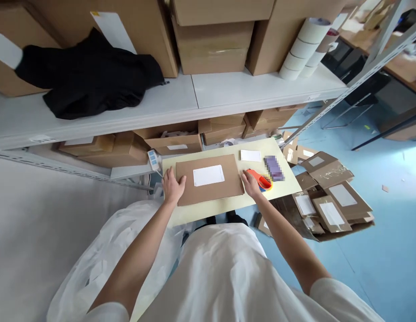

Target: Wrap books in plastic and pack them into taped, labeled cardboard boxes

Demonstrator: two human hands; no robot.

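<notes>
A flat brown cardboard box (210, 197) with a white label (209, 175) lies on a pale yellow tabletop (224, 206). My left hand (173, 184) rests at the box's left edge, thumb apart from the fingers. At the opposite edge, my right hand (251, 184) touches the box with its fingers stretched forward; nothing shows in its grasp. Just beyond that hand lies an orange-handled tool (261, 180) with yellow and blue parts, its kind unclear. A small stack of white labels (250, 155) and a blurred purple item (274, 168) sit farther right.
A grey shelf (228, 96) crosses above the table, bearing large cartons (213, 49), black cloth (100, 76) and tape rolls (300, 49). A power strip (153, 159) hangs at left. White plastic sheeting (117, 255) lies lower left; flattened cartons (332, 205) fill a box at right.
</notes>
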